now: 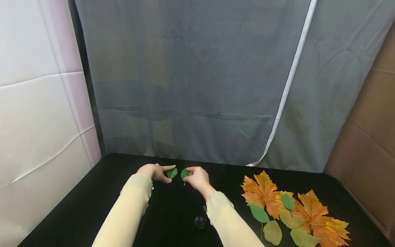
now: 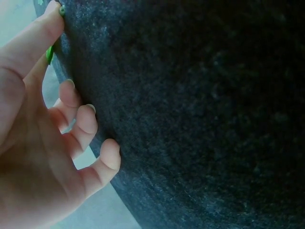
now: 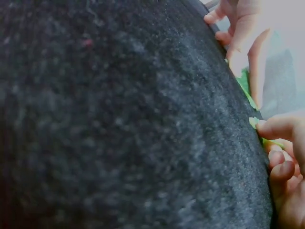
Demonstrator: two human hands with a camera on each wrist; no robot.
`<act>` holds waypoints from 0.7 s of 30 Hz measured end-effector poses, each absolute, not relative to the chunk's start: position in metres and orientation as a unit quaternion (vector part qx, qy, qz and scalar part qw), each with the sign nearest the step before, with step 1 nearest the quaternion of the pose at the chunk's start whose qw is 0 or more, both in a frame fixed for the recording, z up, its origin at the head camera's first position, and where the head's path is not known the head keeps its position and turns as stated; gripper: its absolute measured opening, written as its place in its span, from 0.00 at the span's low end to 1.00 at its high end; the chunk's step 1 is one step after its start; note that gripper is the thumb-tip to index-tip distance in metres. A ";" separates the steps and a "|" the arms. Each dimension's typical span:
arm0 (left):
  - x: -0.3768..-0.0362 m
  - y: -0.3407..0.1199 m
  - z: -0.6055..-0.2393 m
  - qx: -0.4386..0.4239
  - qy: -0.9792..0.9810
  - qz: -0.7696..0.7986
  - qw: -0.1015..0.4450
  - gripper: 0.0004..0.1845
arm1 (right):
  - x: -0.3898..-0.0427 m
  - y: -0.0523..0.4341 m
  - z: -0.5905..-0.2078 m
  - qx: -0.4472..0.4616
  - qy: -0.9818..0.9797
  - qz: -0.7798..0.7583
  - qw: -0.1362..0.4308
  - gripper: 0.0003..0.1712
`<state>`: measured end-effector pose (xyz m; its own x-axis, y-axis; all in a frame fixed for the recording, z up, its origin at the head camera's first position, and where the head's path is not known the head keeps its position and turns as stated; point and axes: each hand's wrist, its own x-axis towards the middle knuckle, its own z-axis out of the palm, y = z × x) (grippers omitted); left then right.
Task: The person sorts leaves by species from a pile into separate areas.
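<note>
Both hands work near the far edge of the black desk (image 1: pixel 92 206), left of its middle. The left hand (image 1: pixel 154 171) pinches a small green leaf (image 1: pixel 171 173) between thumb and forefinger; the left wrist view shows only a sliver of green at the thumb tip, with the other fingers loosely curled and free of it. The right hand (image 1: pixel 197 177) pinches a second small green leaf (image 1: pixel 185 174) in the same manner, its stem hanging below the grip. The two leaves are held just beside each other, tips nearly meeting; contact between them cannot be confirmed. Toward the desk's right near corner lies a loose pile: two orange maple leaves (image 1: pixel 262 192), with several green and yellow-green leaves (image 1: pixel 259 213) overlapping them. A small dark object (image 1: pixel 200 222) sits by the right forearm; its nature cannot be told. Risk assessment: each grip appears to hold only an edge of thin, light material, so a leaf could slip or twist free if the pinch relaxes. The cream sleeve (image 1: pixel 228 223) of the right arm passes close to the dark object and could displace it.
</note>
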<state>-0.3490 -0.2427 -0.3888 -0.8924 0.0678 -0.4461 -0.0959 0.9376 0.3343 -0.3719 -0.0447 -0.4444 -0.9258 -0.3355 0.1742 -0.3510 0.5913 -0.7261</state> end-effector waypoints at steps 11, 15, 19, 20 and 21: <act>-0.342 -0.238 -0.386 -0.006 0.958 0.168 0.232 0.39 | -0.373 -0.042 -0.435 0.227 -0.911 0.343 -0.035 0.23; -0.343 -0.237 -0.385 -0.008 0.957 0.171 0.235 0.40 | -0.371 -0.042 -0.429 0.207 -0.931 0.295 -0.055 0.24; -0.345 -0.238 -0.386 -0.006 0.958 0.167 0.233 0.41 | -0.370 -0.041 -0.424 0.207 -0.949 0.233 -0.050 0.24; -0.345 -0.238 -0.386 -0.009 0.957 0.170 0.234 0.40 | -0.370 -0.041 -0.424 0.209 -0.950 0.226 -0.052 0.25; -0.346 -0.239 -0.388 -0.013 0.957 0.172 0.235 0.40 | -0.370 -0.040 -0.423 0.212 -0.950 0.222 -0.055 0.25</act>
<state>-0.3461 -0.2386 -0.3878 -0.8896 0.0564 -0.4532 -0.1047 0.9407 0.3227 -0.3696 -0.0404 -0.4234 -0.9040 -0.4273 -0.0097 -0.3790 0.8119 -0.4441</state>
